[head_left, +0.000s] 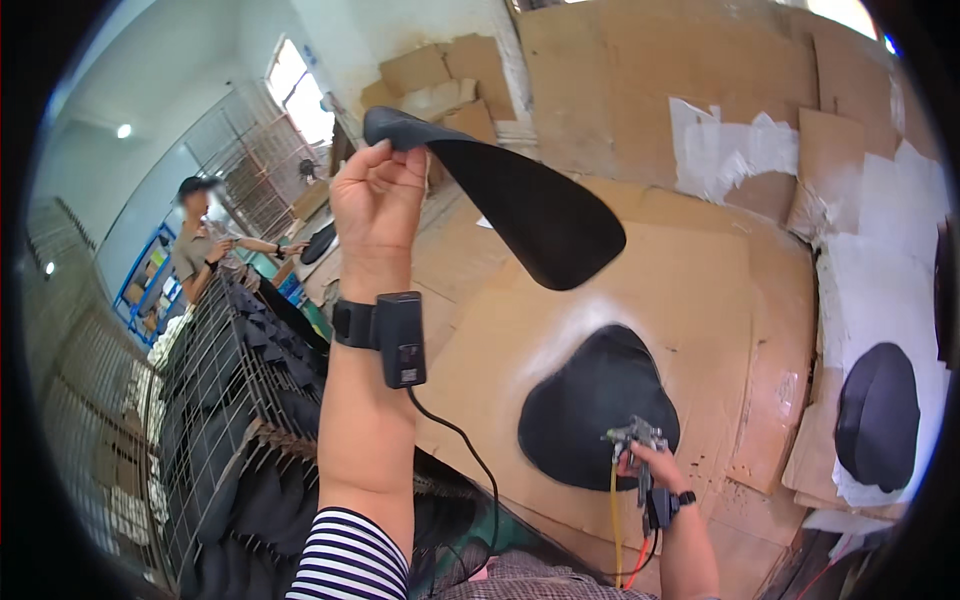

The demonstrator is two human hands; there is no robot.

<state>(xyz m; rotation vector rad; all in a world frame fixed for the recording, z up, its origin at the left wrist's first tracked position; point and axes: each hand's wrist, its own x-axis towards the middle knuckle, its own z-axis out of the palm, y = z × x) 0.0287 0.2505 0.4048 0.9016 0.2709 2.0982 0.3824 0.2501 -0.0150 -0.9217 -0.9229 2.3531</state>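
Observation:
My left hand (380, 205) is raised, thumb and fingers pinched on the narrow end of a black, thin, curved pad (545, 215). The pad's wide rounded end hangs out to the right in the air. Below it, a second black pad (590, 385) with a broad, rounded three-cornered outline lies on the cardboard (470, 350). Over its lower right part, my right hand (655, 468) is closed around the handle of a metal spray gun (638, 436). A yellow hose (615, 520) and an orange hose trail from the gun toward me. Whether it is spraying cannot be made out.
Another black pad (876, 417) rests on white-smeared cardboard at the right. At the left stands a wire rack (215, 370) with many black pieces. A co-worker (200, 240) stands beyond it, one hand near a dark pad (318, 243). Cardboard sheets (640, 90) line the back.

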